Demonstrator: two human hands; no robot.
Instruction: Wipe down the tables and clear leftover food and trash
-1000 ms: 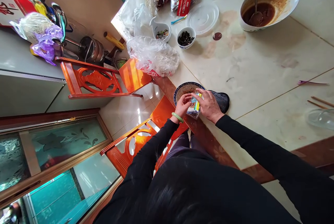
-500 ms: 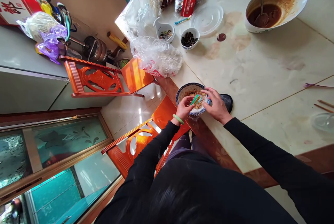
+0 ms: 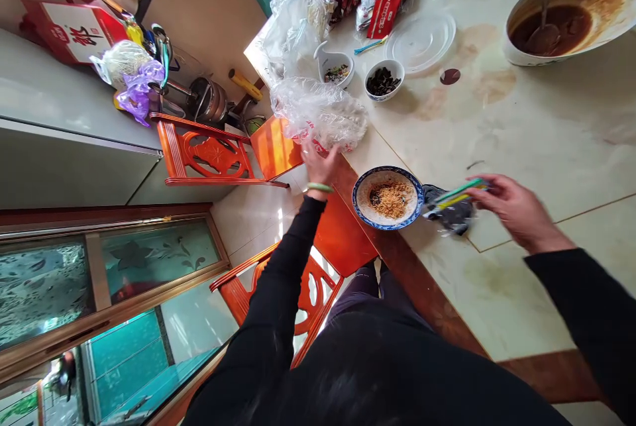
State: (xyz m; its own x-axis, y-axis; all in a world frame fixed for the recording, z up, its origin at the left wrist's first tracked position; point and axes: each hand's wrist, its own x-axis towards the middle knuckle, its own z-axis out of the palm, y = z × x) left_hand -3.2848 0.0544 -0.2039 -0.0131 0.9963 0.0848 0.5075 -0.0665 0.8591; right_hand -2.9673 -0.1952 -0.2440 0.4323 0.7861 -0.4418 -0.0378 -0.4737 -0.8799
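My right hand [image 3: 517,211] pinches a small clear plastic bag with a green and a yellow strip [image 3: 462,193], which look like bag clips. This bag hangs over a dark cloth pad [image 3: 457,217] to the right of a blue-rimmed bowl [image 3: 359,195]. Light brown crumbs [image 3: 392,199] and some darker bits lie in the bowl. My left hand [image 3: 318,164], with a pale green bangle on the wrist, has its fingers apart at the near edge of a crumpled clear plastic bag [image 3: 322,108]; whether it touches that bag I cannot tell.
Farther back are a small bowl of dark pieces [image 3: 383,80], a white spouted dish [image 3: 338,71], a clear lid [image 3: 422,42] and several food packets [image 3: 385,12]. A large bowl of brown sauce [image 3: 571,25] holds a spoon. Orange wooden chairs [image 3: 206,151] stand at the table's left.
Both hands have left the bowl. My right hand has moved right with the clipped plastic bag; my left has let go and moved up and left to the crumpled bag. The view has shifted.
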